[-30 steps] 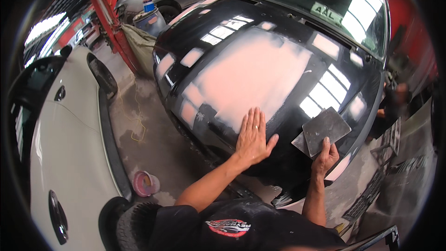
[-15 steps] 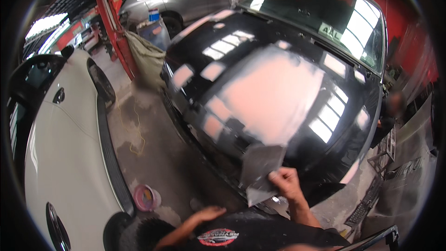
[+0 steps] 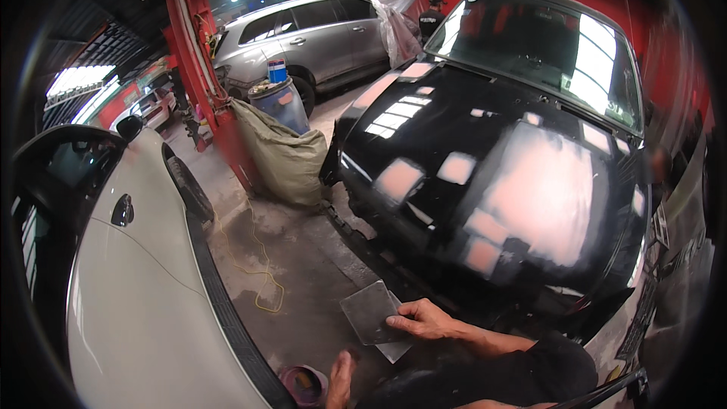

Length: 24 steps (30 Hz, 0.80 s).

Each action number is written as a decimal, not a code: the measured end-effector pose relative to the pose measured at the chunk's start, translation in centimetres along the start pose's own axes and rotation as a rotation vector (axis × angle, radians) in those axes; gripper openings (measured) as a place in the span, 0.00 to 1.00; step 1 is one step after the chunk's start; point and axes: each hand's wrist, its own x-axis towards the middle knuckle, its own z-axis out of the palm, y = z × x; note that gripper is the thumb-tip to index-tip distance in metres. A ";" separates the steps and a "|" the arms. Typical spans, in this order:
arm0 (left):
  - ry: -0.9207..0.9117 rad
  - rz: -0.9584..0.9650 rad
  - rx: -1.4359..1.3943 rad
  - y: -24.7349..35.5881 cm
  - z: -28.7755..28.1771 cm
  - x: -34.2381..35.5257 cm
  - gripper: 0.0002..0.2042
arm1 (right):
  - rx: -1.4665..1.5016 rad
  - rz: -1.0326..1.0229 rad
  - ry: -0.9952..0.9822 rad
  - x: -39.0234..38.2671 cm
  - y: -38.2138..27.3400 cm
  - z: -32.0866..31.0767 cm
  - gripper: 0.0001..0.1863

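Note:
My right hand pinches a dark grey sheet of sandpaper by its edge, thumb on top. A paler corner shows beneath the sheet. It hangs over the floor, just short of the front of a black car. That car's hood carries several pink and whitish sanded patches, the largest patch on its right half. My left hand is low in the picture with its fingers stretched out, holding nothing. Right beside it stands a pink bucket with something dark inside, partly cut off by the lower edge.
A pale car runs along the left. Yellow cord lies on the floor. Past it are a red post, a green-grey sack and a blue drum. A silver car and another person are behind.
My view has swung left. My right hand has carried the sandpaper leftward, away from the hood's front edge. My left hand has come down beside the bucket.

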 end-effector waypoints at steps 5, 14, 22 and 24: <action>-0.018 0.407 -0.122 7.4 -4.9 6.2 0.28 | -0.086 0.064 -0.088 6.5 -0.3 3.6 0.22; -0.003 0.412 0.469 15.2 -13.2 22.9 0.28 | -0.067 0.034 -0.002 28.7 0.6 6.8 0.26; -0.031 0.125 0.706 22.0 -23.6 35.4 0.31 | 0.070 -0.068 0.221 51.2 -5.2 2.8 0.27; -0.059 0.098 0.667 23.8 -24.7 40.3 0.31 | -0.026 -0.043 0.234 55.9 -6.3 2.0 0.27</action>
